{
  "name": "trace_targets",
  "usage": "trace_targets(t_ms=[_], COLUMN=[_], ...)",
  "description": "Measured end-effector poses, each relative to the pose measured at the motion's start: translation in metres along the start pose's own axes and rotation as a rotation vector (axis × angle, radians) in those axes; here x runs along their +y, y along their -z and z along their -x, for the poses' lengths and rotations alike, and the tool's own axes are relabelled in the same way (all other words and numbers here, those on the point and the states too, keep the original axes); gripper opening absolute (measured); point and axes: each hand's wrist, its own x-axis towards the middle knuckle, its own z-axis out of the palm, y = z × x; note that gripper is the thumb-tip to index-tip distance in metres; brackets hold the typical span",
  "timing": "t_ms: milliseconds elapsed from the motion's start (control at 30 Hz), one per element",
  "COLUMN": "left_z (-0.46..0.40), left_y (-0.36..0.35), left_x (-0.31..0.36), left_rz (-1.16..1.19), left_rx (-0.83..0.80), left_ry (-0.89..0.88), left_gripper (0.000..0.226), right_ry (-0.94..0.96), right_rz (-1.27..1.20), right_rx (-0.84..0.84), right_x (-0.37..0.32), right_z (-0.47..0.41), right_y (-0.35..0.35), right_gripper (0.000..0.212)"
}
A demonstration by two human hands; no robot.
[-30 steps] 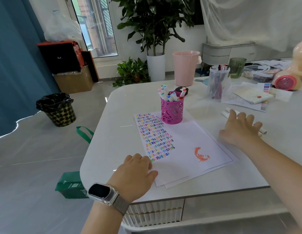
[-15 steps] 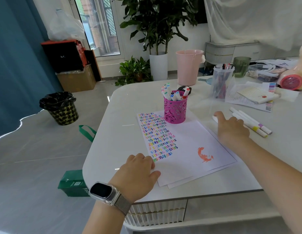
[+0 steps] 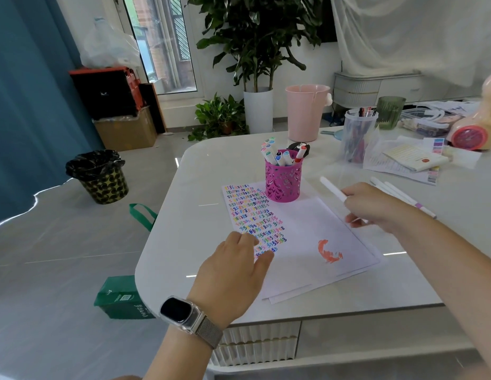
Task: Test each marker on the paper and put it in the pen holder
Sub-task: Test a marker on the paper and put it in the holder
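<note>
Since the earlier frames the right hand [image 3: 375, 207] has left the loose markers on the desk [image 3: 200, 187] and now carries one white marker [image 3: 333, 189] over the right edge of the paper [image 3: 307, 231]. Its fingers are curled round the lower end of the barrel; the free end juts up and to the left, toward the pen holder [image 3: 283, 182].

The marker's long axis runs from the grip up-left to the free end. The cap looks to be still on, though motion blur makes this uncertain.

The left hand [image 3: 233, 267] lies flat on the near left corner of the paper, fingers straight, pressing the sheet down over the lowest rows of coloured marks. It holds nothing.

The blank part of the paper lies between the two hands, just below and left of the marker. The pen holder stands on the far edge of the sheet, near the marker's free end, already holding several markers. Two more markers [image 3: 397, 196] lie on the desk beyond the right hand.

Judgement: uncapping comes next, and the left hand is the nearer free hand.
</note>
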Motion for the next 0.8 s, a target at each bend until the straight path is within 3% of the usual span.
trace_targets(t_ms=[200,333,400,533,633,800], left_z=[-0.003,-0.001,-0.001,-0.005,-0.004,0.0], left_y=[-0.002,-0.002,-0.003,-0.001,0.001,-0.004], left_x=[0.008,0.015,0.016,0.013,0.014,0.016], left_rz=[0.231,0.441,0.426,0.344,0.283,0.115], left_rx=[0.122,0.085,0.096,0.247,0.253,0.128], left_ry=[-0.072,-0.06,-0.081,-0.161,-0.156,-0.124], left_gripper=[0.049,0.071,0.063,0.016,0.018,0.029], right_ry=[0.122,0.21,0.246,0.261,0.219,0.178], right_rz=[-0.545,-0.672,-0.755,-0.841,-0.864,-1.02], right_rx=[-0.308,-0.288,-0.264,-0.232,-0.182,-0.242], right_x=[-0.036,-0.045,-0.042,-0.031,-0.025,-0.025], right_z=[0.053,0.081,0.09,0.099,0.094,0.088], right_y=[-0.02,-0.04,-0.048,-0.058,-0.062,-0.067], right_gripper=[0.01,0.006,0.006,0.009,0.017,0.017])
